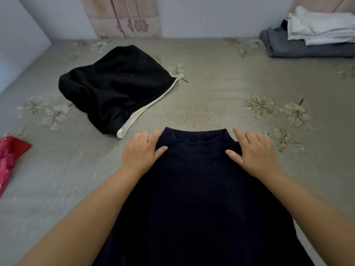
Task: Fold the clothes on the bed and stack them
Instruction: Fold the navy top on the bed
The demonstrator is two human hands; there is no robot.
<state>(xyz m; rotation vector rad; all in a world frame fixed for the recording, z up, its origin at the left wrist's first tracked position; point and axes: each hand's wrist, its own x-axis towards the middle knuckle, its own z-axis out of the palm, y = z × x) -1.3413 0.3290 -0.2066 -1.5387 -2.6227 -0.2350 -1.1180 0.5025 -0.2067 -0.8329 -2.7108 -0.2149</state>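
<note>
2 hands, the left hand (pixel 141 150) and right hand (pixel 253 150), lie flat with fingers spread, gripping nothing, at the dark garment (pixel 196 189) shoulders: smooth outward evenly before folding.

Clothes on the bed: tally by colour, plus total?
Navy: 1, navy garment under both hands
Black: 1, black shorts with white trim
Grey: 1, folded grey item
White: at least 1, folded white pile
Red: 1, red item
Total: 5
</note>
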